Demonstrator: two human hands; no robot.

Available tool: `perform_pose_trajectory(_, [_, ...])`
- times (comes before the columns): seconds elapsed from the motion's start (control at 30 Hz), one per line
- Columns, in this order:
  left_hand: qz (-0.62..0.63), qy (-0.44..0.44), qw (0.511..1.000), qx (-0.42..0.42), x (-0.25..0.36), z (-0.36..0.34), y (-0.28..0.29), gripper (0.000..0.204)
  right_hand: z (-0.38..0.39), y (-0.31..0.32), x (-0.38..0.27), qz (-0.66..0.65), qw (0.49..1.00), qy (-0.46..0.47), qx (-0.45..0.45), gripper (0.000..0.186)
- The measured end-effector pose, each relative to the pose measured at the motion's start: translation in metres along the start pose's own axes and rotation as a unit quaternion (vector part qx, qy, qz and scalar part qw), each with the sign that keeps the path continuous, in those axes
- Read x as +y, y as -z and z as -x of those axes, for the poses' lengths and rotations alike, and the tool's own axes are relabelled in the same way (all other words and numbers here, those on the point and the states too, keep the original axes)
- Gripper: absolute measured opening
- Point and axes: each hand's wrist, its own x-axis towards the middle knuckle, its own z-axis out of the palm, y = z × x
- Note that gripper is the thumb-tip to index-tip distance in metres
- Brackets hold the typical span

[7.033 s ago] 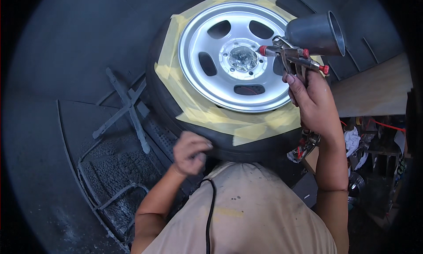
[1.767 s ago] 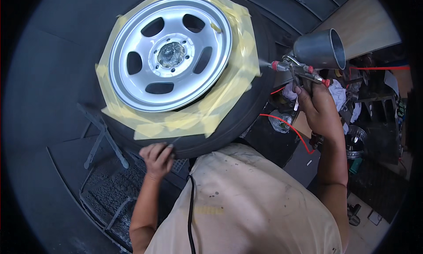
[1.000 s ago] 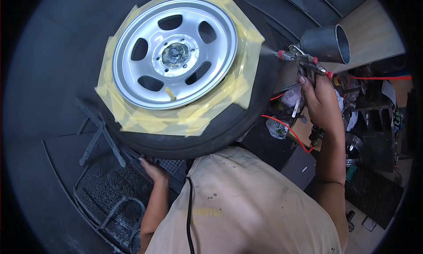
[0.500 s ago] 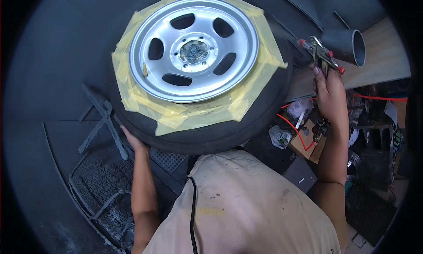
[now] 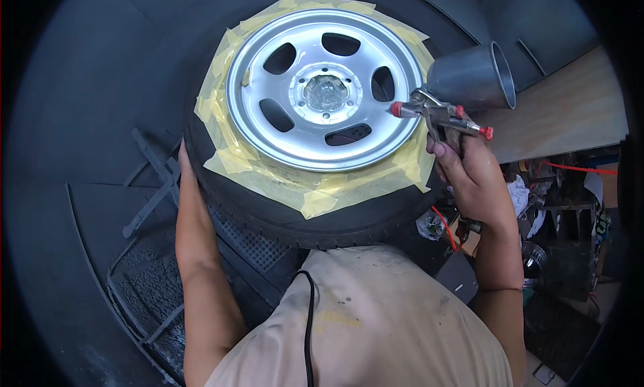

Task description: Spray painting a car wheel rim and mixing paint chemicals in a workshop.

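A silver wheel rim sits in a black tyre. Yellow masking tape and paper cover the sidewall around the rim. At the tyre's left edge is my left hand, pressed against the tread with its fingers mostly hidden behind it. My right hand is closed around the handle of a spray gun with red-tipped fittings. The gun's grey metal cup tilts to the right. Its nozzle points left over the rim's right edge, and the trigger finger is partly hidden.
Grey metal stand legs lie left of the tyre. A wooden board is at the right. Below it are a red hose, a plastic bag and shelving with clutter. Dark panels line the far side.
The wheel has turned clockwise and shifted right and slightly down, my left hand moving up along its edge. My right hand has brought the spray gun left and down over the rim's edge.
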Motion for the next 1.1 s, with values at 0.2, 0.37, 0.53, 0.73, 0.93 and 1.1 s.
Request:
perform_pose_trajectory(0.2, [-0.066, -0.010, 0.998, -0.016, -0.001, -0.013, -0.001, 0.062, -0.009, -0.014, 0.003, 0.091, 0.987, 0.020, 0.130, 0.016])
perform_pose_trajectory(0.37, [-0.099, 0.012, 0.994, 0.039, 0.003, 0.007, -0.007, 0.059, 0.007, -0.006, 0.017, 0.233, 0.964, -0.007, 0.131, 0.018])
perform_pose_trajectory(0.53, [-0.009, 0.041, 0.999, 0.014, 0.005, 0.025, -0.012, 0.056, 0.023, -0.006, 0.001, 0.118, 0.990, -0.080, 0.021, 0.021])
perform_pose_trajectory(0.73, [0.269, 0.374, 0.885, -0.073, -0.018, -0.025, 0.061, 0.055, 0.009, -0.012, -0.030, 0.021, 0.996, -0.083, 0.032, 0.020])
perform_pose_trajectory(0.93, [0.029, 0.043, 0.998, 0.047, -0.052, 0.041, 0.041, 0.054, 0.005, -0.011, -0.012, 0.147, 0.986, -0.034, 0.069, 0.019])
perform_pose_trajectory(1.1, [0.016, 0.072, 0.991, 0.111, -0.016, 0.114, 0.017, 0.052, -0.004, -0.013, -0.028, 0.070, 0.996, -0.059, -0.015, 0.019])
